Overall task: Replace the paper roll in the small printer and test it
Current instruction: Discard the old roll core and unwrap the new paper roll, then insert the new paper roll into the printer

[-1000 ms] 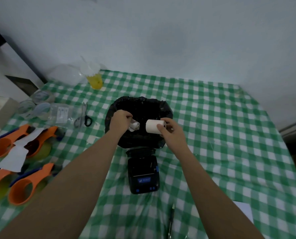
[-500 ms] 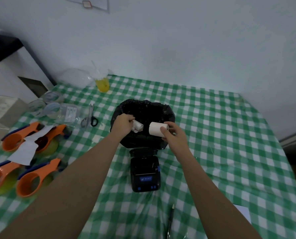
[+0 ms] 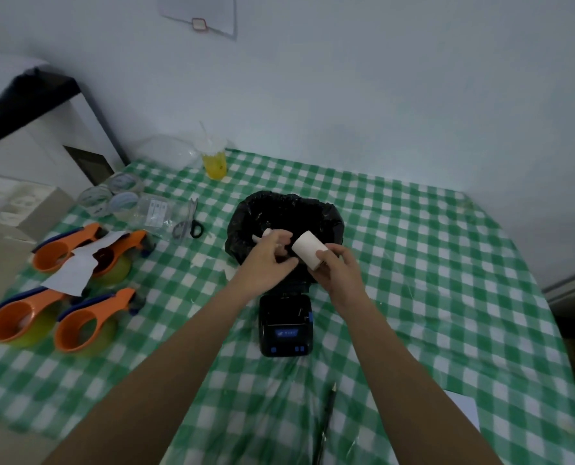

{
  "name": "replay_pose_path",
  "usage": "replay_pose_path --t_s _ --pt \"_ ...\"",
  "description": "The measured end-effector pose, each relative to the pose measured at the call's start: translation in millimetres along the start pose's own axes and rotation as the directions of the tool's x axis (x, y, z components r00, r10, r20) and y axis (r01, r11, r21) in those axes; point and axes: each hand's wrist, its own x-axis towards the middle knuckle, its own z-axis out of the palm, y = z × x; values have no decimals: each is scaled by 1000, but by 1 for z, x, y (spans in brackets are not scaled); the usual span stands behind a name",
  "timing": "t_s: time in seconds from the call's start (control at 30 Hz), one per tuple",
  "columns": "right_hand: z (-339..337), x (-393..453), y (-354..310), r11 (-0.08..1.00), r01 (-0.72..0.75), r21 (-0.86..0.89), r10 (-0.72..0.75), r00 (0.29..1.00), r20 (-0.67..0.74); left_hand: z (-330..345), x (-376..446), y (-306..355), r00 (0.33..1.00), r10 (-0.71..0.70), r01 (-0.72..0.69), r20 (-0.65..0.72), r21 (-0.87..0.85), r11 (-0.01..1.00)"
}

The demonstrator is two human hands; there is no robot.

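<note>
Green-checked table (image 3: pixel 413 250), printer (image 3: pixel 285 325), black-lined bin (image 3: pixel 246 226), scissors (image 3: pixel 188 223), pen (image 3: pixel 326 414), orange dispensers (image 3: pixel 88 327)

both forearms are bare to the near edge; the left hand (image 3: pixel 270 260) and right hand (image 3: pixel 338 272) wear no gloves, rings or watch.

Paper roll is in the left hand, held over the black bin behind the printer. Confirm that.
Wrong hand. The head view shows the paper roll in the right hand, over the black bin behind the printer. The left hand holds a smaller white piece.
</note>
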Motion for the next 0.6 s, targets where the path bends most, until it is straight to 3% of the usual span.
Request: replay_pose_path --t_s 0.27,0.4,0.6 --pt "-3 -39 8 994 -82 77 68 985 160 22 -51 6 999 22 -25 -35 -84 996" --pt "-11 -55 18 999 -25 40 15 970 244 29 -66 2 993 56 -63 -104 -70 996" --pt "-20 -73 30 992 94 -79 -74 972 224 39 -78 -5 979 63 -57 -195 37 998"
